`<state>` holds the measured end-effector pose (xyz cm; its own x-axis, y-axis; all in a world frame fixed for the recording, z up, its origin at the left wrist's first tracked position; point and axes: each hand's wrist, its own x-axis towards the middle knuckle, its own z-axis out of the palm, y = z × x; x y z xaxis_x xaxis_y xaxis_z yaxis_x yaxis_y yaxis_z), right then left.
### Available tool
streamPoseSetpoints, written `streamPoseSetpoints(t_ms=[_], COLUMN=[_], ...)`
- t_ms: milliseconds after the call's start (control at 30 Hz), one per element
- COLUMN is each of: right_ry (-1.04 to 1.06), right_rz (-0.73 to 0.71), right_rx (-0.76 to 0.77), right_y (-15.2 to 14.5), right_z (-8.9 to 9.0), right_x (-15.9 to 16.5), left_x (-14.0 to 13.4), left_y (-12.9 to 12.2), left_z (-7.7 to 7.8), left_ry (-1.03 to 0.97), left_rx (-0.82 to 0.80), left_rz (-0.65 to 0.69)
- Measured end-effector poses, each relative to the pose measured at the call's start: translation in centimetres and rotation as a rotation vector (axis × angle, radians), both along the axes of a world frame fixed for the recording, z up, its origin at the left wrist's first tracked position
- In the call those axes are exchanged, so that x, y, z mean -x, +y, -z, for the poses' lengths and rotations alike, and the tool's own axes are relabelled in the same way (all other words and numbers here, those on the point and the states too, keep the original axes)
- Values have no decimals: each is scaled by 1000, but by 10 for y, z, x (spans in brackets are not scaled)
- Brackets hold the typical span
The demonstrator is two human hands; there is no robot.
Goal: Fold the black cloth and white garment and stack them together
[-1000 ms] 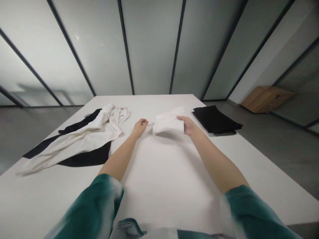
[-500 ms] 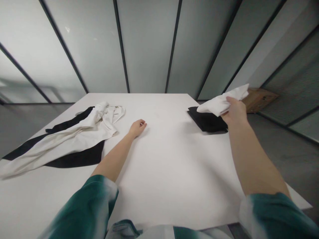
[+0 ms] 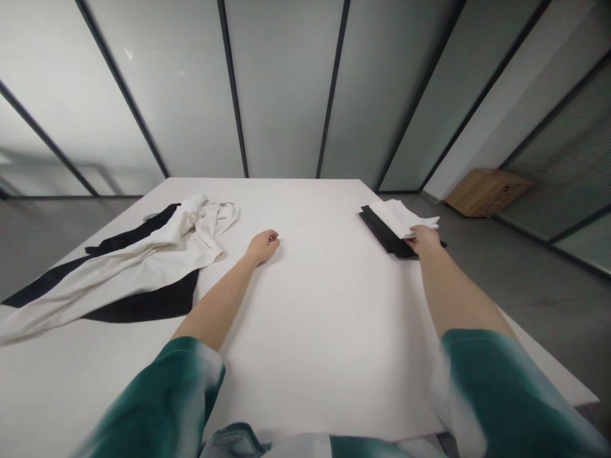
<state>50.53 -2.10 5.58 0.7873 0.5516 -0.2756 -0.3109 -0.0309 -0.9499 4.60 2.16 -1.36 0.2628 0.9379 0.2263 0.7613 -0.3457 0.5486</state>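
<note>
My right hand (image 3: 423, 238) grips the near right edge of a folded white cloth (image 3: 398, 217), which lies on top of a folded black cloth (image 3: 382, 230) near the table's right edge. The black cloth shows below the white one at its left and front. My left hand (image 3: 264, 247) rests on the white table (image 3: 324, 305), its fingers loosely curled in and holding nothing that I can see. To its left, a crumpled white garment (image 3: 143, 270) lies stretched over black cloth (image 3: 147, 303), nearest to this hand of the things about.
Frosted glass panels (image 3: 281, 89) with dark frames stand behind the table. On the grey floor at the right is a brown wooden box (image 3: 484, 191). The table's right edge runs close beside the folded stack.
My right hand has come down and inward with the white cloth, which now lies over the black one instead of being held above it. My left hand has hardly moved.
</note>
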Motion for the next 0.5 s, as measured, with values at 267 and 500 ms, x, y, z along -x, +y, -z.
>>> streamPoseSetpoints(t_ms=[267,500], right_ry=[-45,-274], right_rz=[37,106], right_rx=[-24,-33], right_y=[0,7], right_z=[19,31], right_x=[-4,-6], left_x=[0,1], left_y=[1,2], left_z=[-1,1], left_ry=[31,37], left_rx=[9,0], left_rz=[-8,-4])
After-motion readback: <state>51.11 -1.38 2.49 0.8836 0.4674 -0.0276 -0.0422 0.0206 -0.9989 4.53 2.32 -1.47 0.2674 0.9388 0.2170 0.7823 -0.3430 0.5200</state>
